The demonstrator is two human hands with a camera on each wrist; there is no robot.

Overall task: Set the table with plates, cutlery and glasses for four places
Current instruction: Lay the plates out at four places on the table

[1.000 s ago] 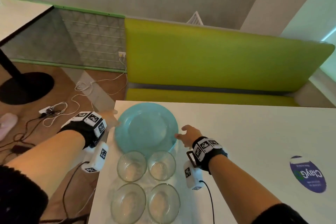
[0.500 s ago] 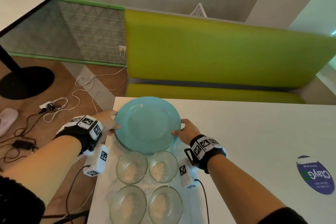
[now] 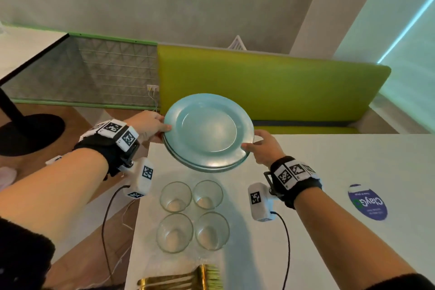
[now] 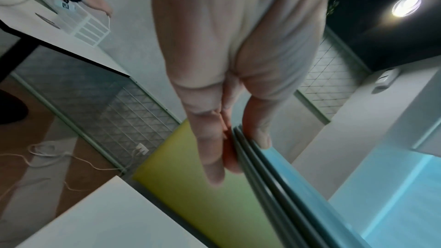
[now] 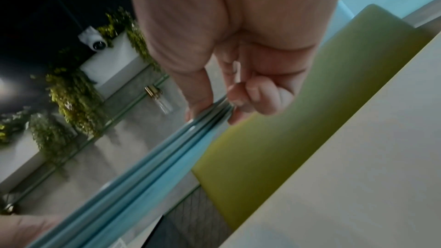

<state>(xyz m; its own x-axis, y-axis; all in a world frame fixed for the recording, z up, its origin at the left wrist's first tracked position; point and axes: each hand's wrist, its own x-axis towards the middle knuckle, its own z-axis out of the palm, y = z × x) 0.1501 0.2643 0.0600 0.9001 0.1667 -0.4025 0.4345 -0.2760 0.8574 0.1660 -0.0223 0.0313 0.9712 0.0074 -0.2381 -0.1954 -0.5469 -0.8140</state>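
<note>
A stack of pale blue plates (image 3: 208, 132) hangs in the air above the far left corner of the white table (image 3: 329, 172). My left hand (image 3: 153, 126) grips its left rim, thumb on top and fingers beneath. My right hand (image 3: 261, 146) grips the right rim the same way. In the left wrist view the plate stack (image 4: 267, 173) shows several rims edge-on between thumb and fingers. The right wrist view shows the plate stack (image 5: 181, 142) pinched likewise. Several clear glasses (image 3: 191, 214) stand in a square block below the plates. Gold cutlery (image 3: 183, 279) lies at the near edge.
A lime green bench (image 3: 270, 87) runs behind the table. A round blue sticker (image 3: 367, 201) is on the table to the right. Cables (image 3: 110, 219) hang off the table's left edge, above wooden floor. A black table base (image 3: 30, 132) stands far left.
Both hands closed on the rims of the plate stack and lifted it off the table. It now sits higher and farther back, tilted toward me.
</note>
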